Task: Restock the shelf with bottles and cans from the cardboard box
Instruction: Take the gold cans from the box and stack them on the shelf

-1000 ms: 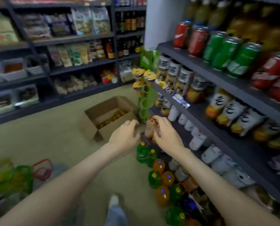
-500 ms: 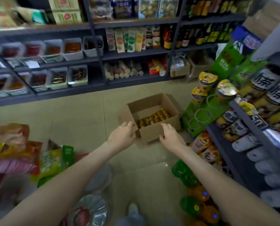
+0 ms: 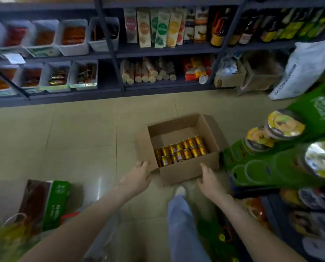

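Both hands empty. Left hand (image 3: pixel 137 176): fingers (image 3: pixel 143 164) loosely bent, slightly spread, at near-left corner of cardboard box (image 3: pixel 188 170); touching the flap or just short, can't tell. Right hand (image 3: pixel 210 179): fingers relaxed, nothing pinched, in front of near wall's right part. Gold cans (image 3: pixel 180 152) sit just beyond the fingertips, betw. both hands, inside box on floor (image 3: pixel 82 138), packed vs near wall. Two rows, long axis L-R along that wall. Judgement: either hand reaches; left is marginally nearer.
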